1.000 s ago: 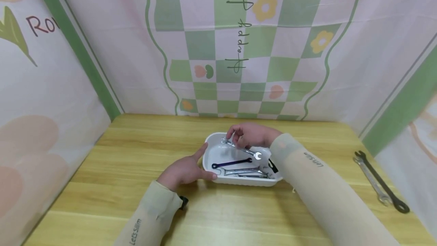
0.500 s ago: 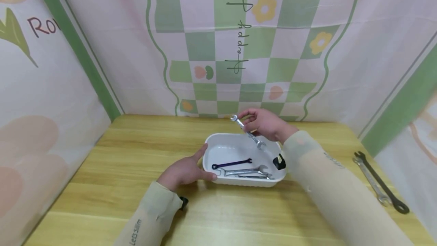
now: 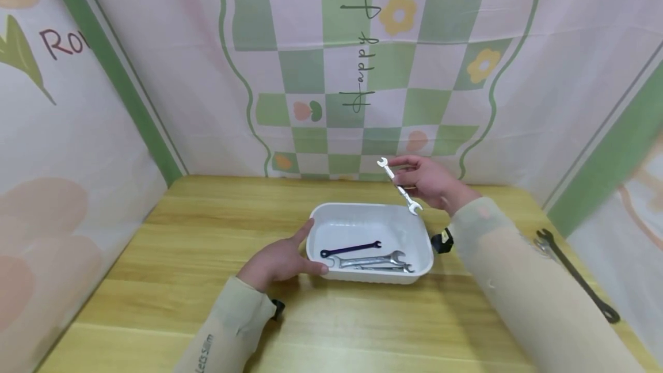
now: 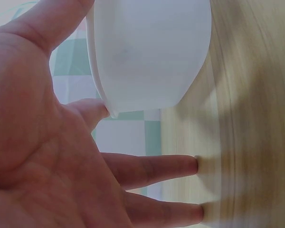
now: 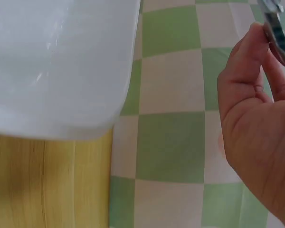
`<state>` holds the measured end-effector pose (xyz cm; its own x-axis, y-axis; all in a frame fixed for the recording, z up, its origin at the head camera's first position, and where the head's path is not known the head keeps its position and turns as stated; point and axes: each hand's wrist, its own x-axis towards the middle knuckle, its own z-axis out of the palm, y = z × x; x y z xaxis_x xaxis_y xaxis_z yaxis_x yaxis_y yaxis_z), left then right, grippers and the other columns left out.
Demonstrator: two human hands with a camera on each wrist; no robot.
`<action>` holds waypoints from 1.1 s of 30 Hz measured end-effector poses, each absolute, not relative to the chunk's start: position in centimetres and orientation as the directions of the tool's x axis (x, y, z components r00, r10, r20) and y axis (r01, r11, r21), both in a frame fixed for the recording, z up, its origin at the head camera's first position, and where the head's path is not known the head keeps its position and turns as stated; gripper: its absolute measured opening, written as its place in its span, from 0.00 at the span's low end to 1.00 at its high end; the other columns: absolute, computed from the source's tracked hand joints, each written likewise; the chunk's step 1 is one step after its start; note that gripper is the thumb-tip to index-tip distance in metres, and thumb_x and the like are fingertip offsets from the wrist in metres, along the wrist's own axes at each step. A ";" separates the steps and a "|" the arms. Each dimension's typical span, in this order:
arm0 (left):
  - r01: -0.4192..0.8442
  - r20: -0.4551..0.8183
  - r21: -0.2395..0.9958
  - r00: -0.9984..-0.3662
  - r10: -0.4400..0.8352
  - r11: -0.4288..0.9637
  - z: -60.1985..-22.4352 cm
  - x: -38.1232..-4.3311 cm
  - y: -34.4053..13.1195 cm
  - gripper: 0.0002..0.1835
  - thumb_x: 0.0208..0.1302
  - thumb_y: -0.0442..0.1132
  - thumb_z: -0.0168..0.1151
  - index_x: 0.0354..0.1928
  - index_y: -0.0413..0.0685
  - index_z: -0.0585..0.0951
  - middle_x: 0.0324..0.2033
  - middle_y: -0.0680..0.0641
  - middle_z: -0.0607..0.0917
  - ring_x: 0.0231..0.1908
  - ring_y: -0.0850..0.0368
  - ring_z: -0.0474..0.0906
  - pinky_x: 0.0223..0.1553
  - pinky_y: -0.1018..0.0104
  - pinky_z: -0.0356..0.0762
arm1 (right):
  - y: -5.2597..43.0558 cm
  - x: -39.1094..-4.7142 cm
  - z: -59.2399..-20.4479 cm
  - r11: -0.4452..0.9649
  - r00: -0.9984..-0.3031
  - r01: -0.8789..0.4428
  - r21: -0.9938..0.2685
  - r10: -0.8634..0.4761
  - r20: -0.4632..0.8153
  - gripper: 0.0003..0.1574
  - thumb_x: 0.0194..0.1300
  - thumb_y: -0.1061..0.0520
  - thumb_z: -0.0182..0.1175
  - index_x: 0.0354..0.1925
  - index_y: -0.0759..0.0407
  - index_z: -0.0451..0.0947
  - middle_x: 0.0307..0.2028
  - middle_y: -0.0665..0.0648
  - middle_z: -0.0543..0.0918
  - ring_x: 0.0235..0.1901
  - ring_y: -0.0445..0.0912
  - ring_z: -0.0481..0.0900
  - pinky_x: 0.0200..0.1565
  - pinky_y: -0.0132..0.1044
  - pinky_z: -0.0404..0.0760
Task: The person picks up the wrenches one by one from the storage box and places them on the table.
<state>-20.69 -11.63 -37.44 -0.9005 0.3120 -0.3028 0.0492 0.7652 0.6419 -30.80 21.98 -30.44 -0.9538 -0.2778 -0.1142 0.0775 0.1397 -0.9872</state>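
Observation:
My right hand (image 3: pixel 429 180) pinches a silver open-ended wrench (image 3: pixel 404 192) between thumb and fingers, raised over the far right corner of a white plastic tray (image 3: pixel 357 226). In the right wrist view, the fingertips grip the shiny wrench (image 5: pixel 277 31) at the upper right edge. My left hand (image 3: pixel 279 258) spreads across the tray's left end, thumb and index finger touching its rim; two other fingers (image 4: pixel 161 166) extend straight to the table. Inside the tray lie a dark wrench (image 3: pixel 351 249), a larger silver wrench (image 3: pixel 365 260) and a thin silver one (image 3: pixel 383 269).
On the right side of the wooden table (image 3: pixel 207 217) lie a long black wrench (image 3: pixel 577 278) and a silver wrench (image 3: pixel 543 246), the latter partly hidden by my right sleeve (image 3: pixel 513 263). A patterned cloth (image 3: pixel 300 73) hangs behind the table.
My right hand has lifted the silver wrench out of the tray, up and to the right, and the wrench has turned steeper. The left hand has stayed at the tray's left end.

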 end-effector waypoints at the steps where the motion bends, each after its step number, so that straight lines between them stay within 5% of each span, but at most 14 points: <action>1: 0.051 -0.302 0.641 -0.900 0.313 0.766 -37.4 -20.7 -11.6 0.64 0.47 0.68 0.73 0.80 0.71 0.43 0.69 0.40 0.69 0.64 0.40 0.67 0.61 0.39 0.64 | 22.3 -30.8 -30.5 0.131 -0.956 0.079 -0.988 -0.271 -0.113 0.31 0.69 0.70 0.57 0.68 0.65 0.65 0.41 0.56 0.79 0.37 0.46 0.80 0.42 0.36 0.81; 24: 0.042 -0.305 0.644 -0.902 0.306 0.764 -37.3 -20.6 -11.8 0.63 0.49 0.66 0.73 0.80 0.70 0.42 0.69 0.40 0.68 0.64 0.39 0.67 0.61 0.39 0.65 | 32.1 -29.2 -31.6 -0.023 -0.976 0.136 -0.991 -0.173 -0.130 0.18 0.68 0.69 0.61 0.48 0.48 0.84 0.39 0.53 0.84 0.36 0.43 0.81 0.40 0.33 0.81; 33: 0.056 -0.302 0.646 -0.897 0.322 0.762 -37.4 -20.6 -11.6 0.63 0.50 0.66 0.73 0.80 0.69 0.42 0.70 0.39 0.68 0.65 0.37 0.66 0.61 0.38 0.64 | 36.2 -27.2 -33.1 0.047 -0.980 0.150 -0.988 -0.128 -0.155 0.18 0.68 0.68 0.62 0.45 0.44 0.85 0.40 0.52 0.84 0.38 0.42 0.82 0.44 0.34 0.82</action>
<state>-20.61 -11.64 -37.35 -0.8974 0.3217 -0.3021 0.0556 0.7615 0.6457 -27.23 36.24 -33.07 -0.9795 -0.1284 -0.1549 0.1501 0.0469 -0.9876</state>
